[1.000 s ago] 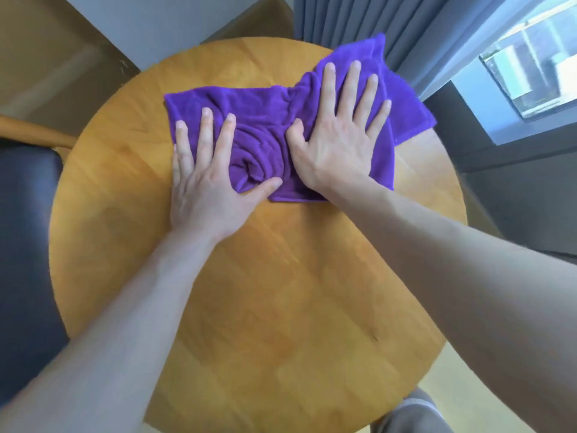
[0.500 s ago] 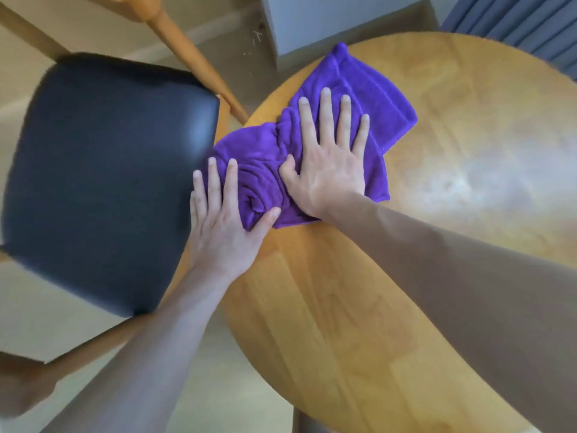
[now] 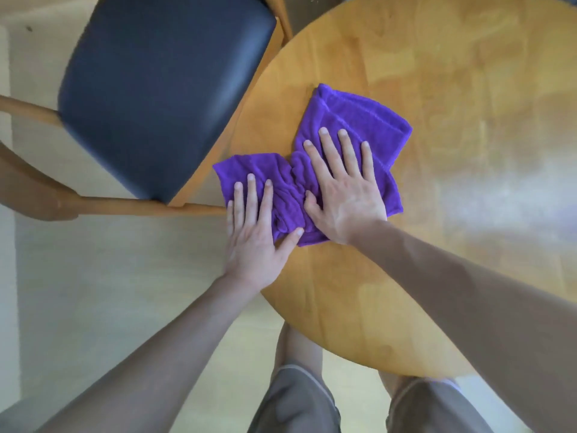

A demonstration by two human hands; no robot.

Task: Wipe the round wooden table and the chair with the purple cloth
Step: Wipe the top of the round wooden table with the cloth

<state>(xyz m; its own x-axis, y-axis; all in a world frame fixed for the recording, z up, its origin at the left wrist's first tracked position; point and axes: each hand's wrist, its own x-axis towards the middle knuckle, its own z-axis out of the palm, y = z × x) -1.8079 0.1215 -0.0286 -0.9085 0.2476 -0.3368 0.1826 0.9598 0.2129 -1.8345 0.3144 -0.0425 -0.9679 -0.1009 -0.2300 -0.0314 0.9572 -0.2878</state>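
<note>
The purple cloth point(image 3: 349, 120) lies bunched on the left part of the round wooden table point(image 3: 452, 89), its left end at the table's rim. My left hand point(image 3: 254, 232) presses flat on the cloth's left end with straight fingers, right at the table edge. My right hand point(image 3: 343, 189) presses flat on the cloth's middle, fingers spread. The chair point(image 3: 162, 89), with a dark padded seat and wooden frame, stands at the upper left, close against the table.
Pale floor point(image 3: 109, 276) lies to the left and below the table. My legs in grey shorts point(image 3: 296, 398) stand at the table's near edge. The table's right half shows bare wood with glare.
Both hands have slid the cloth along the table's left edge toward me, and my view has swung left and down. The chair now shows at the upper left.
</note>
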